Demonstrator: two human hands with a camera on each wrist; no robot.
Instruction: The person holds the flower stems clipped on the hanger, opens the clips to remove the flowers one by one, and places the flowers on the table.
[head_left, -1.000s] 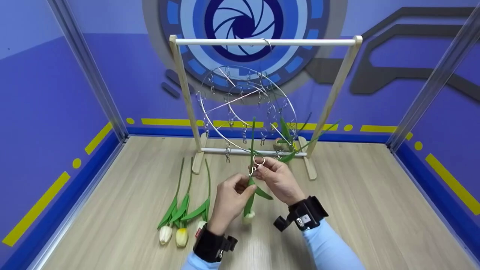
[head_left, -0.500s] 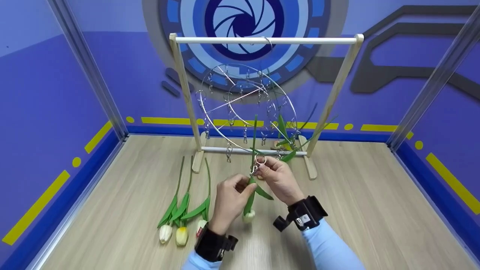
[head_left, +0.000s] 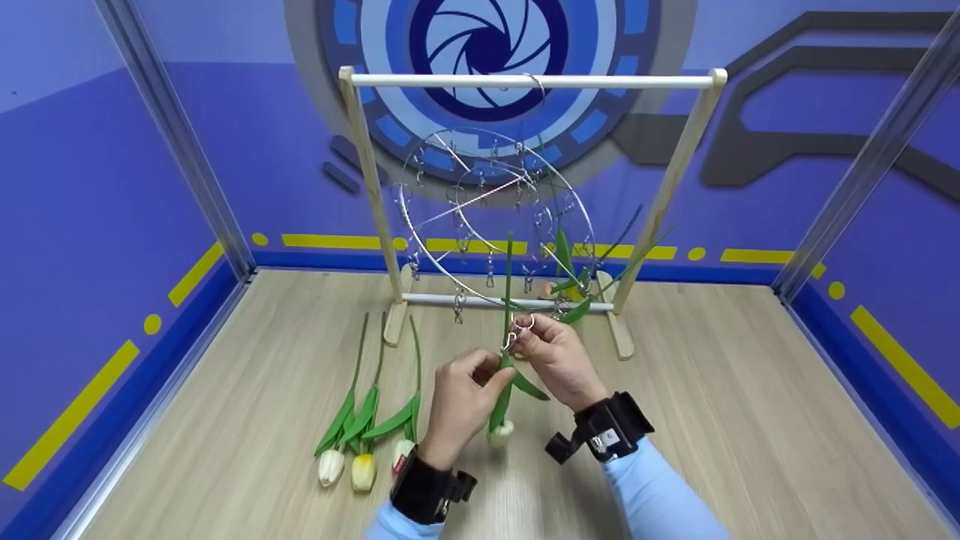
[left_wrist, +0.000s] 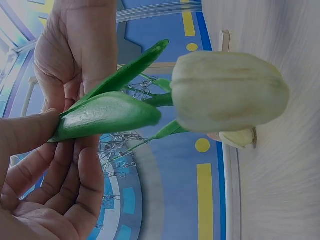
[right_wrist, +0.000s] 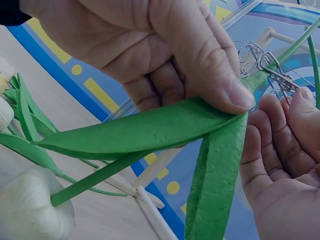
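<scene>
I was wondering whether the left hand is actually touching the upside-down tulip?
Touching: the right wrist view shows the left hand holding the tulip, its thumb lying directly against a green leaf.

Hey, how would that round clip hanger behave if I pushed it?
The round clip hanger would probably swing, since its hook loops over the top rod. Its dangling clips would likely jiggle. Being thin wire, it may be light for its size.

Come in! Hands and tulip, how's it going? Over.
Left hand holding white tulip upside down. Right hand holding metal clip at its stem. No obstruction visible.
</scene>
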